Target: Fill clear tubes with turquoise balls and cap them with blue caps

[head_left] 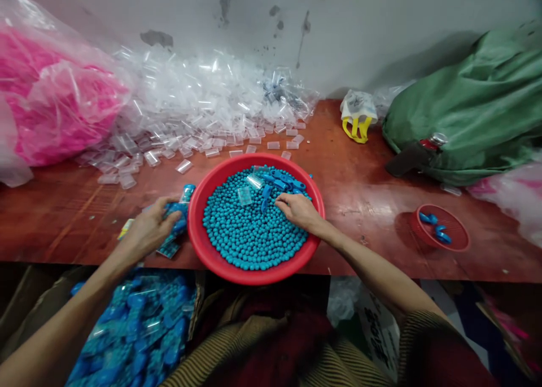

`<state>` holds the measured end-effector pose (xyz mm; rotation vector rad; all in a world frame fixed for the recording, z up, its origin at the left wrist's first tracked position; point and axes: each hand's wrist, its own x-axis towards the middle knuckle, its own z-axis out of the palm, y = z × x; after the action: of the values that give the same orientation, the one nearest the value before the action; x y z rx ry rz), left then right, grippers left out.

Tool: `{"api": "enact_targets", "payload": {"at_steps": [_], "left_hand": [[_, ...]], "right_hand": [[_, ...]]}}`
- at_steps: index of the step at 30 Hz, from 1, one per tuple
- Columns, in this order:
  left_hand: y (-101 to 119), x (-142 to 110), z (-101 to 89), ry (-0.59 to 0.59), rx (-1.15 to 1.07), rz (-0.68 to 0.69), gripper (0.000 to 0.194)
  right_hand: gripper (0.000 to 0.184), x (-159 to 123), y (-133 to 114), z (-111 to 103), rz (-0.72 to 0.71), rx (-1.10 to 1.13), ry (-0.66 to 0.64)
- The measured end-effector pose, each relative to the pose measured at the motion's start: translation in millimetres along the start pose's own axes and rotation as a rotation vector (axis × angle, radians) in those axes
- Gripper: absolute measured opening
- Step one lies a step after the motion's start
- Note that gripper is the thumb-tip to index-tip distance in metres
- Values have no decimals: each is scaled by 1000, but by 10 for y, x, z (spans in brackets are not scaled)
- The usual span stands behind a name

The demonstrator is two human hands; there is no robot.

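A red bowl [203, 246] full of small blue beads [249, 234] sits at the table's front edge. My left hand [148, 229] lies just left of the bowl, fingers curled round a clear packet filled with blue pieces [180, 214]. My right hand [298, 209] rests palm down on the beads at the bowl's right side, fingers bent together, fingertips by several blue caps [283, 181]. What the right fingers hold, if anything, is hidden. Two empty clear cases [249, 188] lie on the beads.
A big heap of clear plastic cases [195, 104] lines the wall. A bag of pink pieces [55, 99] stands at left, a green sack [474, 99] at right. A small red basket [455, 234] holds blue caps. Filled blue packets [135, 325] fill a box below the table.
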<state>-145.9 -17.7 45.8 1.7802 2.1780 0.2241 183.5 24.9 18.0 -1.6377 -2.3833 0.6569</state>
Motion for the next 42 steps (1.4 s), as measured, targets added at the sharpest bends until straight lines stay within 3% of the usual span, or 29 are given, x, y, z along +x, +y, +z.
{"api": "enact_targets", "payload": {"at_steps": [2,5,7,13,16,19,24,29,33,38,42], "left_hand": [[-26,6,-58,-4,215,-112,50],[180,-3,-43,124,366,-98,54],[406,18,35,157,343,-40,49],[972,309,470,-106,274,120,51],[1089,474,677,-154,199,117,51],[1161,585,801,-109,96,152,41],[1205,623,805,-121,-9,273,25],[1162,472,780,-368,48,358,16],[1326,415,955,-445,-33,342,5],[1572,545,1168,-587,-276,257,16],[1532,614,1175,-755,-570,187,19]], "right_hand": [[34,108,-29,-40,57,-93,7],[42,286,-132,-32,112,-210,7],[47,397,-202,19,147,-269,0],[38,536,-303,218,130,-385,-6],[31,506,-319,261,85,-405,-5],[28,470,-331,253,49,-412,-30],[30,417,-236,141,71,-324,-99],[31,212,-28,55,2,-309,-130],[34,17,-15,138,-32,-422,-151],[34,5,0,167,-33,-351,-170],[30,97,126,38,41,-104,-146]]}}
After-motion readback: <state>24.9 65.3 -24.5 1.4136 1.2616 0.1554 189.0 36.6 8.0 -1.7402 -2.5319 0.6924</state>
